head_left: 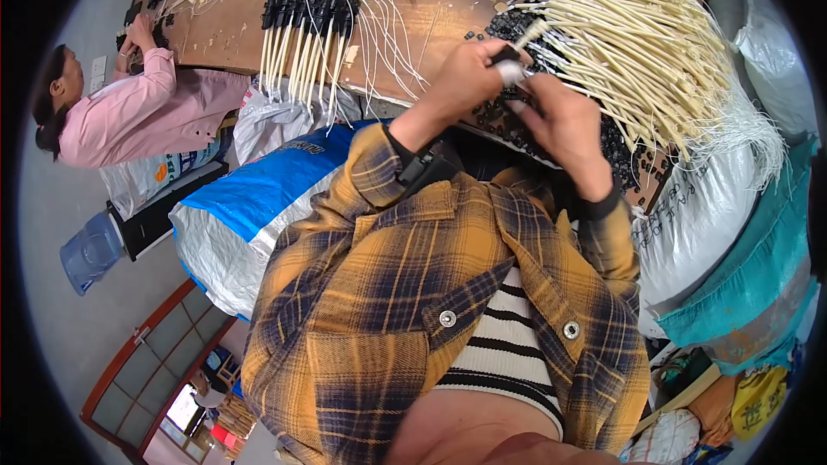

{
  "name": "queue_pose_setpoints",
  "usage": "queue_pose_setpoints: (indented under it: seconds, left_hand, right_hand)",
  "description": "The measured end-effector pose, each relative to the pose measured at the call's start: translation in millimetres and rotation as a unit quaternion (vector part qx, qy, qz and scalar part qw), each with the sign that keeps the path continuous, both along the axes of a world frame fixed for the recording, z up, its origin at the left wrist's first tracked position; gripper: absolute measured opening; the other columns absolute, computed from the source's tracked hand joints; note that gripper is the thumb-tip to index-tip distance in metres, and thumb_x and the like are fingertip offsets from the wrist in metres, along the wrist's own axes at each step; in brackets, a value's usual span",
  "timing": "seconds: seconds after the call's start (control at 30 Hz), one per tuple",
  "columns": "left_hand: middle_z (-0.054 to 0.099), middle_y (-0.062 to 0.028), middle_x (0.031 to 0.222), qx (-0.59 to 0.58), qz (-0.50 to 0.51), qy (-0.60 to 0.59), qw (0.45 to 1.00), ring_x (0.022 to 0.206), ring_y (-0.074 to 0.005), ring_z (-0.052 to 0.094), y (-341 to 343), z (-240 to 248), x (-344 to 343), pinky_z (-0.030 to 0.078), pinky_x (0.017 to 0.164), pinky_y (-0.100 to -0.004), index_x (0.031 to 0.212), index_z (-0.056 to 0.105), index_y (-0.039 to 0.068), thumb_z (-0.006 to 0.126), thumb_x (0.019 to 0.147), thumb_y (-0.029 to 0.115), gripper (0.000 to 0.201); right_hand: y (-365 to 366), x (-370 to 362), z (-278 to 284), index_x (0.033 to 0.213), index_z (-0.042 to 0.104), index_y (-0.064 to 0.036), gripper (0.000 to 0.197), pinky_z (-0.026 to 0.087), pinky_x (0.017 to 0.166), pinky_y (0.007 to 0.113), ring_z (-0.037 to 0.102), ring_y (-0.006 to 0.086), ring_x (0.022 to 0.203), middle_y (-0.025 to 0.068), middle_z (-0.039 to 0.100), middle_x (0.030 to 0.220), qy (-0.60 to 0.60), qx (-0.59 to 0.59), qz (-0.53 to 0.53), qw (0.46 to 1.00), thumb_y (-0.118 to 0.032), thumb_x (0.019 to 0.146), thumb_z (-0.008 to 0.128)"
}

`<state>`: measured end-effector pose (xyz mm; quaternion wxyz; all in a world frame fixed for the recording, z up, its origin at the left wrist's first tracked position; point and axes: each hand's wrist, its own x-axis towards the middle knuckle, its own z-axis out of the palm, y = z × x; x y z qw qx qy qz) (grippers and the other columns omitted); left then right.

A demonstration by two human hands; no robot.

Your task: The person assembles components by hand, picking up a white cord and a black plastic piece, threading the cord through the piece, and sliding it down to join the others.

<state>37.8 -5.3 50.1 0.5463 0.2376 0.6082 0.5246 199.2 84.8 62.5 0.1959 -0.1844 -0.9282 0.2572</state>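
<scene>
Left hand (465, 77) and right hand (560, 125) pinching one cream tube (527, 34) with black cap (508, 53), above the wooden table (233, 26). Probably light, thin, bendy; best gripped near the capped end.

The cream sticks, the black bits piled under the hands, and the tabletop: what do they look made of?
Cream sticks: probably matte plastic sleeving on thin white wires, which trail from their ends. Black bits: likely moulded plastic, small, dark, slightly shiny. Tabletop: wood board, brown, unpainted, dull.
</scene>
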Motion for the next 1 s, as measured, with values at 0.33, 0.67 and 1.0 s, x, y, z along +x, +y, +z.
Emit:
queue_pose_setpoints:
  seconds: [0.33, 0.67, 1.0]
  left_hand:
    - [0.066, -0.0122, 0.088, 0.147, -0.057, 0.481, 0.862, 0.082, -0.0303, 0.063, -7.9, -17.6, -13.4, 0.049, 0.072, -0.0381, 0.106, 0.065, 0.01, 0.06, 0.074, 0.004, 0.033]
    - [0.065, -0.0152, 0.087, 0.187, -0.08, 0.5, 0.842, 0.085, -0.0341, 0.062, -9.0, -13.6, -9.0, 0.048, 0.072, -0.0429, 0.104, 0.066, 0.009, 0.05, 0.071, -0.002, 0.038]
    - [0.066, -0.0148, 0.102, 0.08, -0.242, 0.358, 0.899, 0.099, -0.0325, 0.062, -8.9, 3.5, -10.5, 0.047, 0.085, -0.0398, 0.118, 0.057, 0.006, 0.053, 0.074, -0.007, 0.046]
  right_hand:
    - [1.1, -1.1, -1.6, 0.091, 0.069, -0.0085, 0.012, 0.046, 0.05, 0.03, 0.061, 0.0208, 0.052, 0.0094, 0.062, 0.061, 0.027, 0.006, -0.085, 0.996, -0.012, 0.08, 0.069]
    - [1.5, -6.6, -4.0, 0.09, 0.069, -0.0087, 0.01, 0.047, 0.051, 0.032, 0.062, 0.0237, 0.055, 0.0109, 0.064, 0.065, 0.012, -0.007, -0.061, 0.998, -0.011, 0.08, 0.068]
    - [-2.9, -6.3, -5.4, 0.102, 0.063, -0.0052, 0.018, 0.049, 0.056, 0.034, 0.063, 0.0308, 0.062, 0.0136, 0.063, 0.072, 0.042, -0.063, 0.042, 0.996, -0.008, 0.084, 0.063]
